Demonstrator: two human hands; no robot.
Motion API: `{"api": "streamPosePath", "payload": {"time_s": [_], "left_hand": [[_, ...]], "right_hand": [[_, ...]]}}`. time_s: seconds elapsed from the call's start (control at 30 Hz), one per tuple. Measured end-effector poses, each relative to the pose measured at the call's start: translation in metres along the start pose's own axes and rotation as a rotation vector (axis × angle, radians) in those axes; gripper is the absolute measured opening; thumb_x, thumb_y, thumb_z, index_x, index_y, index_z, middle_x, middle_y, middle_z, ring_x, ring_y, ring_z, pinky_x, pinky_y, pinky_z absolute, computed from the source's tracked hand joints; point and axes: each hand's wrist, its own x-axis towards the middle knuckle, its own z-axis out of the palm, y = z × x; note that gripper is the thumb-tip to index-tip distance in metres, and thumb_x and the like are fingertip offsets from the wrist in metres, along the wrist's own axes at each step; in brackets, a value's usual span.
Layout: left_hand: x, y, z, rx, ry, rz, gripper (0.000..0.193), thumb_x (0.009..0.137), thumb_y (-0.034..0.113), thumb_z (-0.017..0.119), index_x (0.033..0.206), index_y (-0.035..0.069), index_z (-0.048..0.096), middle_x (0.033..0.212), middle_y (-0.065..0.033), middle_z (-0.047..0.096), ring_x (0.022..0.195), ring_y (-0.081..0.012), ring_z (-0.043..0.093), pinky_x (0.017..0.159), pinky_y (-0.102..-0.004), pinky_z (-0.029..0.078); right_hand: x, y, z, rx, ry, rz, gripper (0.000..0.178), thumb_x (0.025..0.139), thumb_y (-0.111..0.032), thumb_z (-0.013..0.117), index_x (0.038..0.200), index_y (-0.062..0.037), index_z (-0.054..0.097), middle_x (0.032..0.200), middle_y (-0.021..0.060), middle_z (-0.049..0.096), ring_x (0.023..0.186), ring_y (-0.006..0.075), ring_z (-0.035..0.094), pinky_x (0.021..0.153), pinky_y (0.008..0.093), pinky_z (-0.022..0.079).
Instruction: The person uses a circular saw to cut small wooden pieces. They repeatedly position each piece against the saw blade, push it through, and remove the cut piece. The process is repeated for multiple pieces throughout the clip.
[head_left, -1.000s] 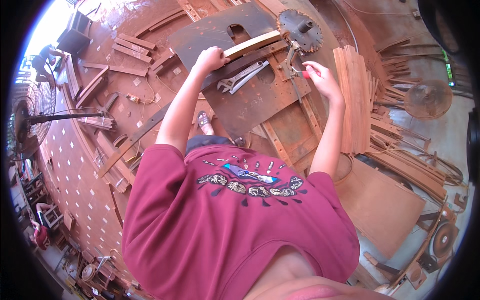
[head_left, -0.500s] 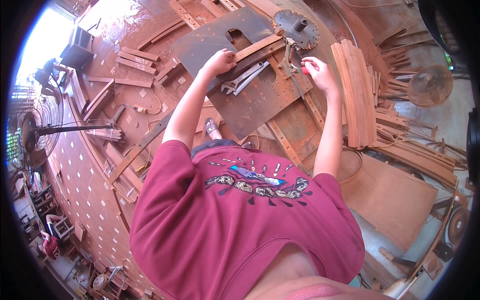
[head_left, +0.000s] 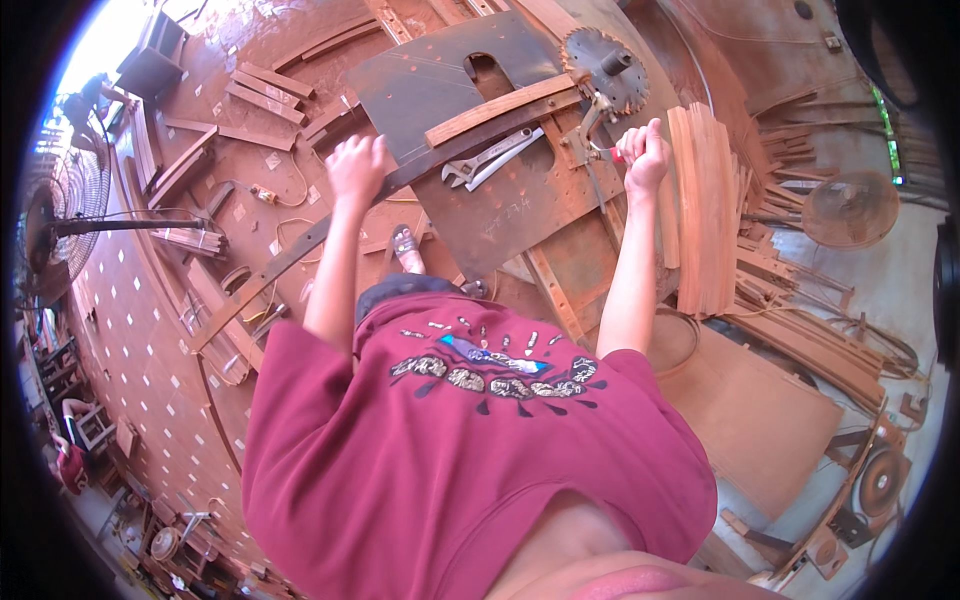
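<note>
Left hand (head_left: 358,165) reaches out, fingers curled over a long metal bar (head_left: 300,250). Right hand (head_left: 645,150) fists a red-handled tool (head_left: 606,154), tip hidden.

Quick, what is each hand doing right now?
Left hand: closed over the long metal bar.
Right hand: closed grip on a red-handled tool by the saw blade.

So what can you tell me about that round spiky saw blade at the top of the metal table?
The round toothed saw blade is a grey-brown metal disc with pointed teeth around its rim and a dark hub in the middle. It looks dull and rusty. It stands at the far edge of the dark metal table plate, fixed to a metal bracket just below it. A pale wooden slat lies close beside it. The right hand grips a red-handled tool just under it, not touching the blade.
</note>
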Motion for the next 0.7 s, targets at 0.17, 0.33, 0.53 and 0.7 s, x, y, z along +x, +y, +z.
{"api": "streamPosePath", "payload": {"time_s": [0.17,0.33,0.53,0.7], "left_hand": [[-0.029,-0.056,0.006,-0.104,-0.486,-0.345,0.082,0.100,0.064,0.031,0.075,-0.001,0.074,0.079,-0.0190,0.072,0.090,-0.0345,0.071,0.085,-0.0452,0.053],[-0.018,-0.050,-0.004,-0.148,-0.570,-0.323,0.090,0.099,0.069,0.025,0.059,0.002,0.070,0.055,-0.0112,0.065,0.061,-0.0262,0.070,0.076,-0.0402,0.056],[-0.020,-0.061,0.002,-0.094,-0.522,-0.241,0.090,0.099,0.069,0.025,0.063,0.000,0.071,0.058,-0.0134,0.067,0.070,-0.0300,0.072,0.082,-0.0419,0.055],[-0.015,-0.047,-0.005,-0.075,-0.464,-0.248,0.088,0.099,0.067,0.028,0.067,-0.002,0.072,0.063,-0.0175,0.068,0.078,-0.0332,0.072,0.090,-0.0460,0.052]], "right_hand": [[0.017,-0.004,0.025,-0.107,0.192,0.081,0.057,0.108,-0.031,0.042,0.056,-0.0126,0.029,0.049,-0.0011,0.031,0.042,0.0098,0.024,0.044,0.0290,0.020],[0.016,0.002,0.041,-0.034,0.267,0.002,0.056,0.108,-0.030,0.042,0.056,-0.0129,0.028,0.048,-0.0013,0.031,0.042,0.0098,0.025,0.044,0.0292,0.019],[-0.016,0.022,-0.001,0.108,0.103,-0.182,0.050,0.105,-0.026,0.040,0.059,-0.0146,0.024,0.053,-0.0003,0.032,0.050,0.0135,0.030,0.053,0.0319,0.027],[-0.056,0.035,-0.026,0.186,0.162,-0.209,0.047,0.105,-0.028,0.037,0.062,-0.0150,0.024,0.061,0.0062,0.040,0.067,0.0219,0.042,0.087,0.0455,0.043]]}}
